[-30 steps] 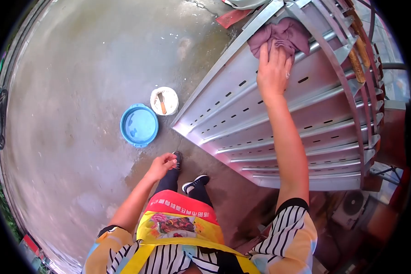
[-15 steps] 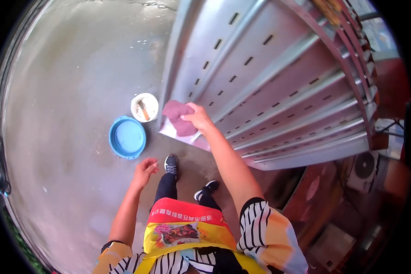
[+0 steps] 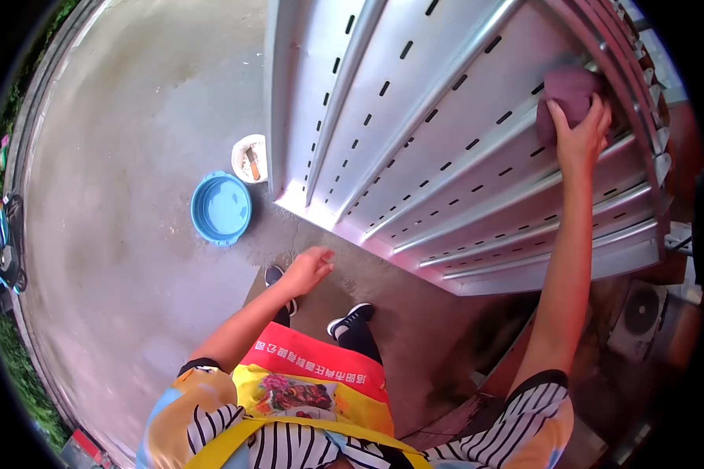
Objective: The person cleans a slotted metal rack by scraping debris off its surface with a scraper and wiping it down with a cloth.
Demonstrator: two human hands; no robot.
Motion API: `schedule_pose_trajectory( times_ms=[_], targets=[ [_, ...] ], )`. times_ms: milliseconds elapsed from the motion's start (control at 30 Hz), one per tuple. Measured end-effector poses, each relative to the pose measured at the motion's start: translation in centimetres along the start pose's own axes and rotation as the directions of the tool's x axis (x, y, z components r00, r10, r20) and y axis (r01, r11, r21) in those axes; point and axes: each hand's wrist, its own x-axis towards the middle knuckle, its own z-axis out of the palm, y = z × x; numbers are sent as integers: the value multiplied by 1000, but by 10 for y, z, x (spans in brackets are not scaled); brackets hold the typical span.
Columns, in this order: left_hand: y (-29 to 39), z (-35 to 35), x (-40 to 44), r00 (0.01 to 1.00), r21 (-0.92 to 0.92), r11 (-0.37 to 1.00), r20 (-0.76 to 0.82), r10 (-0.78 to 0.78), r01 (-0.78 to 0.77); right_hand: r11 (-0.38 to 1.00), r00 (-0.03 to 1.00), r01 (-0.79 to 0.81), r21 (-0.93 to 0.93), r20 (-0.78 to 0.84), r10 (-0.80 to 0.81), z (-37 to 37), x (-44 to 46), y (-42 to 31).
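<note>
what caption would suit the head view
Right hand holding a purple cloth against a slotted metal panel, blue basin and white bucket on the ground.

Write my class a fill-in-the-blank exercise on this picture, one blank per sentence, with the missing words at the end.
1. The right hand holds a purple ______ against the metal panel.
2. The left hand is ______, holding nothing.
3. On the ground stands a basin whose colour is ______.
4. An orange-handled tool lies in a tub whose colour is ______.

Missing words: cloth; empty; blue; white.
</note>
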Motion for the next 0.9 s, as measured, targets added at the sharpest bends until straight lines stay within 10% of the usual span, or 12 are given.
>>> schedule_pose_trajectory(
  times_ms=[167,467,733,900],
  targets=[
    [-32,-20,111,824,429,859,-352,445,-281,997,924,46,-66,-377,-67,67,-36,14],
    [-98,26,240,480,726,509,-277,832,-463,977,897,189,95,-422,-133,149,-232,-8],
    [-134,18,268,203,868,267,-198,959,-418,977,975,169,127,123,-185,218,-575,-29],
    [-117,19,240,292,772,364,-239,926,-522,624,857,-515,588,371,358,126,-510,-13]
  ],
)
